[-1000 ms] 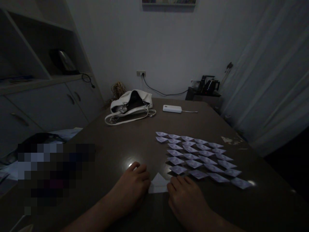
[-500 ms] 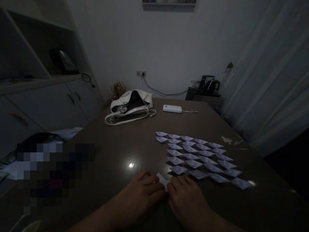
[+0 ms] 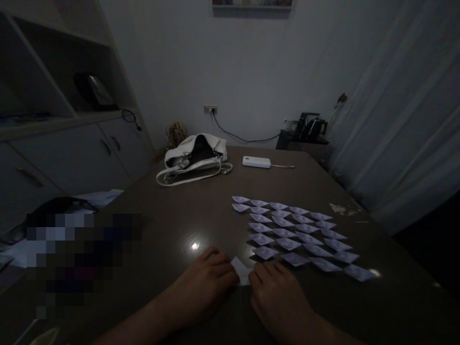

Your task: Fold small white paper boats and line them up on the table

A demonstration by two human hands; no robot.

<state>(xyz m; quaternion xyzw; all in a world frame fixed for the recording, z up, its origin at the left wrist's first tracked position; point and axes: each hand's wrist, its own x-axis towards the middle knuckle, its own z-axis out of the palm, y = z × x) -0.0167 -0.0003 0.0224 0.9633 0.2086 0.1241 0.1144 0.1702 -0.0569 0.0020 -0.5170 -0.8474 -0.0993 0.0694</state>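
Observation:
A small piece of folded white paper [image 3: 243, 273] lies on the table between my two hands, its pointed corner sticking up and away from me. My left hand [image 3: 210, 282] has its curled fingers at the paper's left edge. On the right edge, the bunched fingers of my right hand [image 3: 276, 294] press the paper down, and its right end is hidden beneath them. Just beyond my right hand, several folded paper boats [image 3: 265, 252] stand in slanting rows.
Farther back on the dark table [image 3: 161, 220] are a white handbag [image 3: 194, 163] and a white power bank [image 3: 256, 162] with a short cable. A black kettle [image 3: 314, 128] stands on a low stand at the back right. Papers [image 3: 102, 196] lie at the left.
My left hand has shifted slightly left, uncovering more of the folded paper. My right hand stays almost in place, and the boats have not moved.

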